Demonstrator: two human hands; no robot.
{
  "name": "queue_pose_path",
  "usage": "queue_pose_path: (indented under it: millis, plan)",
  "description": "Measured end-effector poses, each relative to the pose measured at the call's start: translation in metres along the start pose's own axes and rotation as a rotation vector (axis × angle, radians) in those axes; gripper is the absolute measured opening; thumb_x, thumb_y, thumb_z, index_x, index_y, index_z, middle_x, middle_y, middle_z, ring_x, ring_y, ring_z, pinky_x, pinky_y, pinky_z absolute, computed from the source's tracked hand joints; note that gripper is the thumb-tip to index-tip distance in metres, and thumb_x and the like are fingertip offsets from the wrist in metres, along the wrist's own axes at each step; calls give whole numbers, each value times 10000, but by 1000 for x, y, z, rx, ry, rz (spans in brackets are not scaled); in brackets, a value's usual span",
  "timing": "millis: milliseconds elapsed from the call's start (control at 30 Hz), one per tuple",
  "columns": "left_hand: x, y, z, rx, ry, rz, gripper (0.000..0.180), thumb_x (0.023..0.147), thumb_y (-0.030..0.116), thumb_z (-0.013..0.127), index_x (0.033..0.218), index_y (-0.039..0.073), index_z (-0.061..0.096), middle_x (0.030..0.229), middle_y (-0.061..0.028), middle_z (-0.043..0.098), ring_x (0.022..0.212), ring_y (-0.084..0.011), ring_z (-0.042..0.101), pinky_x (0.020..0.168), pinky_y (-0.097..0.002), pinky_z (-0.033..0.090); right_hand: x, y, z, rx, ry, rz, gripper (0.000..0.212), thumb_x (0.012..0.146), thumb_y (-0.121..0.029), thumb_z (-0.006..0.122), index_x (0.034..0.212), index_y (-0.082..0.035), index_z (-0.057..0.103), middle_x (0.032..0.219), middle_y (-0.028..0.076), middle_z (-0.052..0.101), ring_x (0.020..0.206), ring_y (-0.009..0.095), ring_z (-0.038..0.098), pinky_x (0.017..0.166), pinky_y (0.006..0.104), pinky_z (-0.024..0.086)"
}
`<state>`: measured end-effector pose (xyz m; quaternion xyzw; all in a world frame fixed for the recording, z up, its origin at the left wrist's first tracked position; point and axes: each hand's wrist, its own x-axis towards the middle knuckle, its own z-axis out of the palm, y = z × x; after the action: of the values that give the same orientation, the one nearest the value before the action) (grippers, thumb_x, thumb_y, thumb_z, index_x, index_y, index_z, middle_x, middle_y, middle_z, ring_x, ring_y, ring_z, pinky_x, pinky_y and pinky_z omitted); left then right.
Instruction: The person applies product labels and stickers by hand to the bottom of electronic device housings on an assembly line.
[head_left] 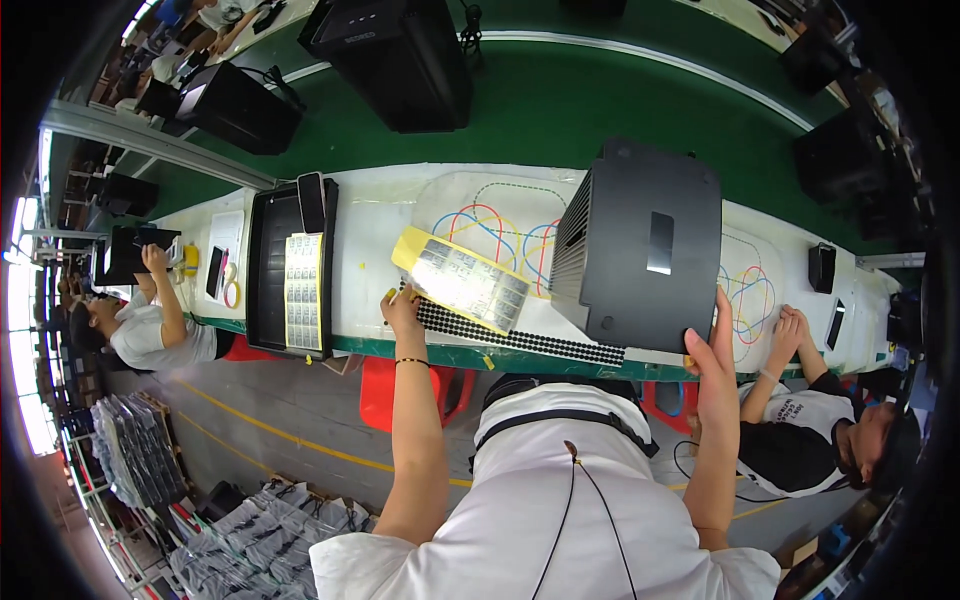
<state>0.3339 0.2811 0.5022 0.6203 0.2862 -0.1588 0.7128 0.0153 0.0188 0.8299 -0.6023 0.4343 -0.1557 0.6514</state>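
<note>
A large black box-shaped device (645, 250) lies on the white bench, ribbed on its left side, with a pale rectangular label and small round feet on the upward face. My right hand (712, 355) grips its near right corner, thumb on the near edge and fingers along the right side. At the left end of a sheet of black round pads (520, 340), the fingers of my left hand (403, 310) are drawn together; what they pinch is too small to make out. A yellow-backed sheet of silver labels (465, 280) partly overlaps the pads.
A black tray (262, 270) holds another label sheet (303, 290) and a phone (311, 203). Beyond the bench, black devices (400, 65) stand on a green conveyor (560, 110). Co-workers sit left (150, 325) and right (800, 440). A red stool (380, 395) is below the bench edge.
</note>
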Motion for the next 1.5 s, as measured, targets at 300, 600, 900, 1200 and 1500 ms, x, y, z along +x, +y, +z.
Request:
queue_pose_path:
  millis: [300, 600, 900, 1200, 1500]
  plan:
    - [-7, 1, 36, 118, -29, 56, 696, 775, -41, 701, 1335, -12, 290, 954, -107, 575, 801, -156, 573, 596, -271, 484, -9, -5, 11, -443, 173, -318, 684, 898, -173, 594, 1476, -53, 248, 1235, 54, 467, 893, 110, 443, 705, 215, 366]
    - [-225, 182, 20, 712, -798, 918, 363, 734, -85, 696, 1079, 6, 629, 864, -30, 603, 766, -104, 580, 607, -250, 436, -17, -60, 88, -638, -201, -856, 618, 793, -178, 708, 1320, 4, 441, 1308, 166, 492, 1263, 345, 411, 1086, 419, 295]
    - [-303, 189, 20, 497, -701, 1384, 347, 681, -31, 752, 1012, 0, 653, 849, -117, 662, 662, -239, 596, 560, -305, 469, -3, -53, 119, -426, -495, -789, 97, 868, -99, 637, 910, -12, 642, 925, 76, 634, 917, 224, 596, 1059, 467, 323]
    - [-302, 182, 44, 464, -779, 1403, 332, 685, 20, 790, 986, -26, 658, 849, -110, 657, 644, -215, 600, 533, -286, 468, -6, -42, 107, -382, -348, -914, 106, 777, -48, 721, 852, -35, 647, 767, 59, 628, 743, 211, 603, 956, 438, 420]
    - [-309, 181, 47, 559, -841, 1346, 271, 698, 8, 765, 943, -19, 653, 796, -115, 635, 591, -225, 579, 500, -294, 439, -6, -41, 101, -378, -293, -974, 143, 727, -38, 749, 827, -48, 648, 771, 66, 629, 753, 231, 591, 895, 426, 452]
